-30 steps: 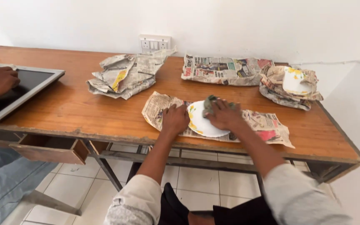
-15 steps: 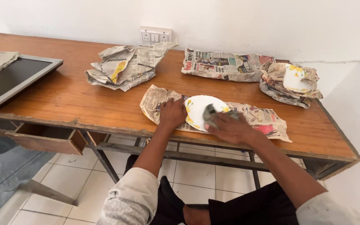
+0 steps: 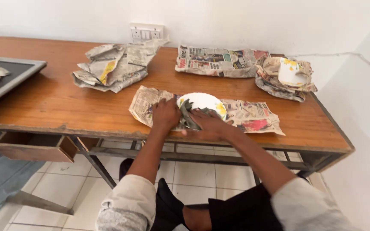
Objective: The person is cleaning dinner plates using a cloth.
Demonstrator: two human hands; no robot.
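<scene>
A white plate with a yellow pattern lies on a spread sheet of newspaper near the front edge of the wooden table. My left hand presses flat on the paper at the plate's left rim. My right hand holds a grey-green cloth against the plate's near edge. The plate's near part is hidden by the cloth and my fingers.
A crumpled newspaper pile lies at the back left and a flat folded paper at the back middle. A white cup sits on wrapped paper at the right. A dark framed tray with another person's hand lies far left. A drawer hangs open.
My right hand with the cloth has slid from the plate's far side toward its near edge. The view has shifted left. The other person's hand has drawn back on the tray.
</scene>
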